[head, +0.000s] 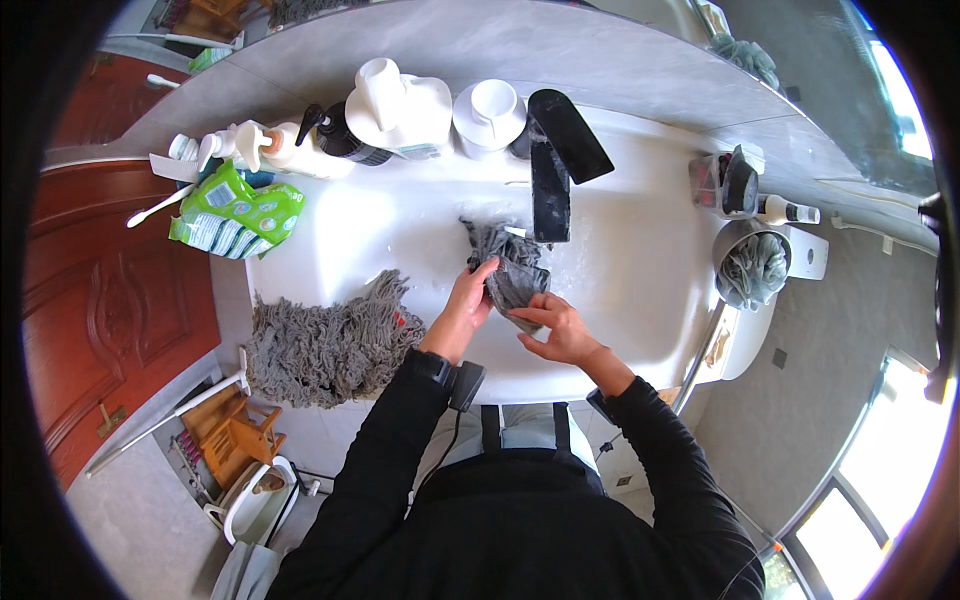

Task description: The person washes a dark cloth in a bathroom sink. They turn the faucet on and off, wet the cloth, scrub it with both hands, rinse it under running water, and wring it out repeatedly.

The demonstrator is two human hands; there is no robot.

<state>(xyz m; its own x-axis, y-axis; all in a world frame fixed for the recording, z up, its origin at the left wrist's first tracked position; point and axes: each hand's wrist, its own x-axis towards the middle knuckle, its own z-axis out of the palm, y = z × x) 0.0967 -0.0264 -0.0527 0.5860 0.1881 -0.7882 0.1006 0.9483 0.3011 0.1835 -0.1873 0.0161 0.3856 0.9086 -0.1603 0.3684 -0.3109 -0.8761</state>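
Over the white sink basin (615,285), a wet dark grey cloth (514,281) is held up, its far end lying near the black faucet (551,195). My left hand (469,300) grips the cloth's left side, with the thumb on top. My right hand (555,326) is at the cloth's near right edge, fingers bent against it; whether it pinches the cloth is hard to tell. A shaggy grey mop head (330,345) lies over the basin's front left rim.
Pump bottles (277,146), a green detergent pouch (240,210) and white containers (487,120) line the back and left of the sink. At right are a clear plastic box (709,184) and a cup with a mesh sponge (754,270). A bucket (262,499) stands below left.
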